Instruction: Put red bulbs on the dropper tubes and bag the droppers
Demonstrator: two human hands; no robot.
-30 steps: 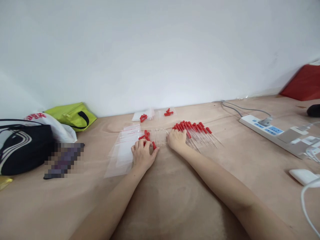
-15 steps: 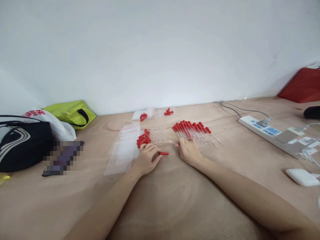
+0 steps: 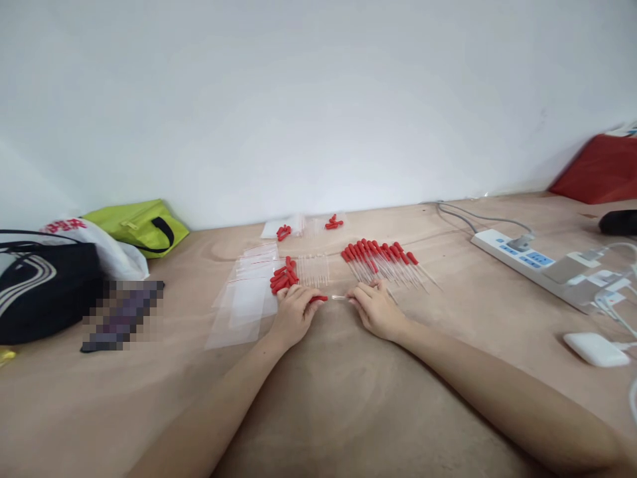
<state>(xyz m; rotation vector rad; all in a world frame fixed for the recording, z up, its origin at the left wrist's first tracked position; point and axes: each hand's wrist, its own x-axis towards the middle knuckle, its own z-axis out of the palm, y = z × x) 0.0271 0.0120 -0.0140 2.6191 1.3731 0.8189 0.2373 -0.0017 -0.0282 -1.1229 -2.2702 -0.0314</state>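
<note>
Between the fingers of my left hand (image 3: pixel 296 312) is a red rubber dropper bulb (image 3: pixel 319 299), its end pointing right. My right hand (image 3: pixel 375 311) pinches a clear glass dropper tube (image 3: pixel 339 297), whose end faces the bulb across a small gap. Just behind my left hand lies a heap of loose red bulbs (image 3: pixel 284 275). A row of bare clear tubes (image 3: pixel 313 269) lies to the right of that heap. Beyond my right hand, several droppers with red bulbs fitted (image 3: pixel 381 252) lie side by side, tips toward me.
Clear zip bags (image 3: pixel 243 299) are spread left of the heap. Farther back, small bags hold red bulbs (image 3: pixel 283 232). A white power strip (image 3: pixel 527 265) with cables and a white charger case (image 3: pixel 596 349) lie right. Black (image 3: pixel 50 285) and lime-green bags (image 3: pixel 139 226) stand left.
My right hand has turned the tube level and brought it in line with the bulb. My left hand has shifted the bulb slightly up and left, so the two ends are closer.
</note>
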